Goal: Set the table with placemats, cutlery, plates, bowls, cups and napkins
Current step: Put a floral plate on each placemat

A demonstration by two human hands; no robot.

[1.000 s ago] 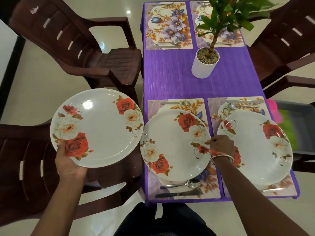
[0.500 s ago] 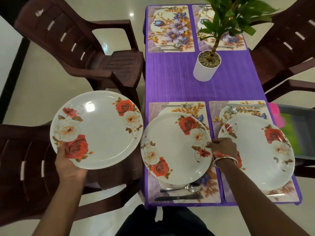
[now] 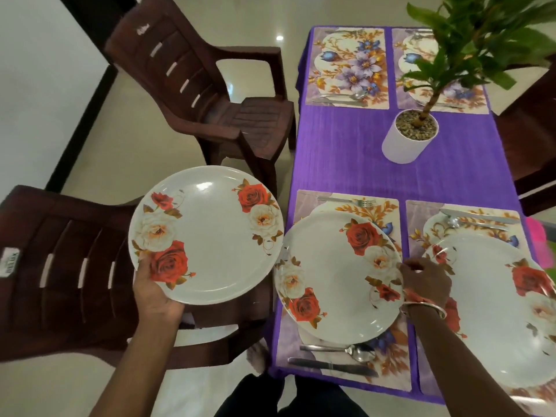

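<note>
My left hand (image 3: 156,293) grips the near rim of a white rose-patterned plate (image 3: 207,236), held level over the chair to the left of the table. A second rose plate (image 3: 334,281) lies on the near-left floral placemat (image 3: 304,206), between a fork (image 3: 346,201) and a spoon (image 3: 340,350) with a knife (image 3: 331,366). My right hand (image 3: 427,278) pinches that plate's right rim with curled fingers. A third rose plate (image 3: 493,311) rests on the near-right placemat (image 3: 418,212). Two far placemats (image 3: 346,67) carry only cutlery.
A white pot with a green plant (image 3: 406,142) stands mid-table on the purple cloth (image 3: 346,152). Brown plastic chairs (image 3: 210,94) stand along the left side, one (image 3: 60,266) under the held plate. Something pink (image 3: 538,239) shows at the right edge.
The view has shifted to the left and closer. Both hands keep their holds and the three plates stay where they were relative to the table.
</note>
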